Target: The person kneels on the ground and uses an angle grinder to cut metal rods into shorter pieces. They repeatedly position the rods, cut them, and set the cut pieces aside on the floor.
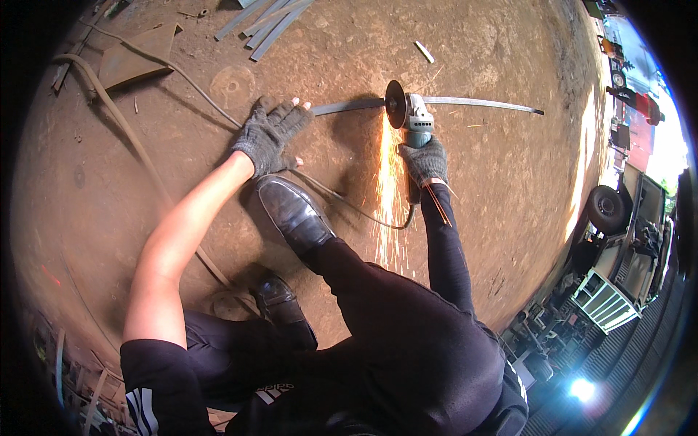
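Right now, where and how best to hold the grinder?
Probably by the grinder's narrow body, behind the gear head, from the near right, where the right hand wraps it: the disc sits on the left at the far end, and sparks stream back along that side.

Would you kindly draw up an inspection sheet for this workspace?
Surface: brown, stained ground.
Job's things: angle grinder, its disc at a metal strip; sparks streaming off.
Clutter: several loose metal strips, a brown plate.
Left hand: gloved, spread by the strip's left end, some fingertips bare.
Right hand: gloved, fingers around the grinder.
Cables: grinder cord passing the left hand; thicker hose at left.
Surroundings: wheel and bright light at right.
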`<action>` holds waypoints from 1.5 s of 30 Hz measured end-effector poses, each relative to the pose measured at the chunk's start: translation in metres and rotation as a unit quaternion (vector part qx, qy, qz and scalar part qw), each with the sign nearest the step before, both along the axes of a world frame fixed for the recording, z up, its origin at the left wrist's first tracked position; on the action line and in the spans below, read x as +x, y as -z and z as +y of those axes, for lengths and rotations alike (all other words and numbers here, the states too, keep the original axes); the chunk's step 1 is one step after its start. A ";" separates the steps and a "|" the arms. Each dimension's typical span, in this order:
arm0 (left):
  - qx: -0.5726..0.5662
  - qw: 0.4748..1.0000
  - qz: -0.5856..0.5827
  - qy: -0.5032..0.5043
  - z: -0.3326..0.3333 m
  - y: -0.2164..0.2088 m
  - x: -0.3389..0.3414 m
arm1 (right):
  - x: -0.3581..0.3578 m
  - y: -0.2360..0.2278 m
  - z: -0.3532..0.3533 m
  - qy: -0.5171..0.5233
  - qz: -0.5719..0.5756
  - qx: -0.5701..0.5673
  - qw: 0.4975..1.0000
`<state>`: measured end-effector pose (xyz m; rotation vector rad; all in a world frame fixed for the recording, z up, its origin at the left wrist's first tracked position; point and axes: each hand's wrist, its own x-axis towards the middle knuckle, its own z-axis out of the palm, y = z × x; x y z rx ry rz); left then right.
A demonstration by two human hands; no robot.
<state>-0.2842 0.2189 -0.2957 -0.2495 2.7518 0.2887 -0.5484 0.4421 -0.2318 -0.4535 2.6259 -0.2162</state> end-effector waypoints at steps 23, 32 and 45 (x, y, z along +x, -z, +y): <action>0.000 1.000 0.013 0.004 0.001 -0.003 -0.003 | -0.014 0.010 0.006 0.000 -0.027 -0.019 0.999; 0.010 1.000 0.012 0.000 0.002 -0.006 -0.004 | -0.019 0.012 -0.007 -0.008 -0.003 -0.002 1.000; 0.010 1.000 -0.004 -0.004 0.001 -0.007 -0.002 | -0.008 0.001 -0.005 -0.004 -0.024 -0.003 1.000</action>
